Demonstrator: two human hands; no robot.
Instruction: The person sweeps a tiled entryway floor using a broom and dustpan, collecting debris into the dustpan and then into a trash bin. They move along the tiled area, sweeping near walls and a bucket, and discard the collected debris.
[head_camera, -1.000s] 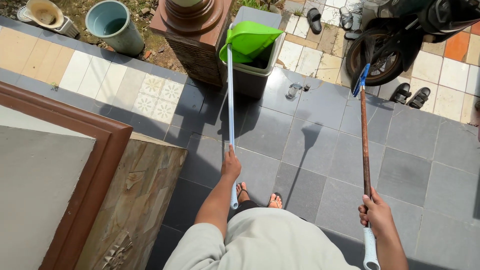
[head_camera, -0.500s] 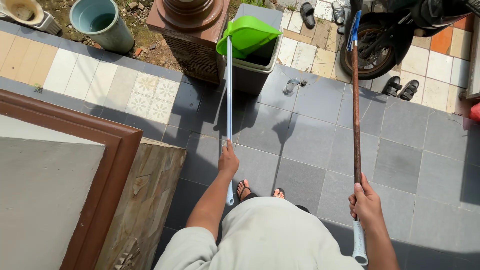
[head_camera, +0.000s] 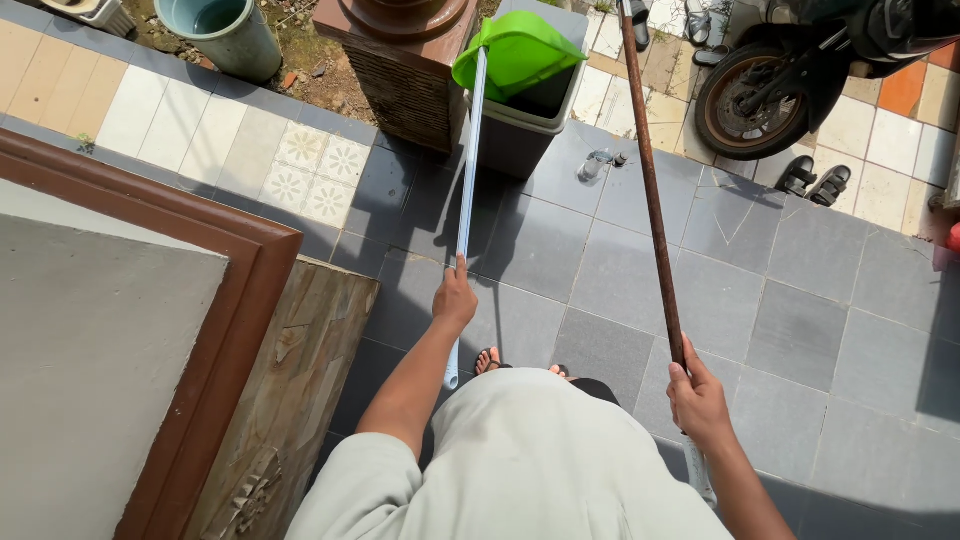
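The left hand has its fingers wrapped tight around the long pale pole of the green dustpan, which tips over the grey bin; it looks light and stiff, and low on the pole seems a good place to hold. The right hand is closed around the brown broom stick, which looks hard, thin and light too. I count one dustpan, one stick, one bin, one motorbike wheel and a pair of black sandals on the tiled floor.
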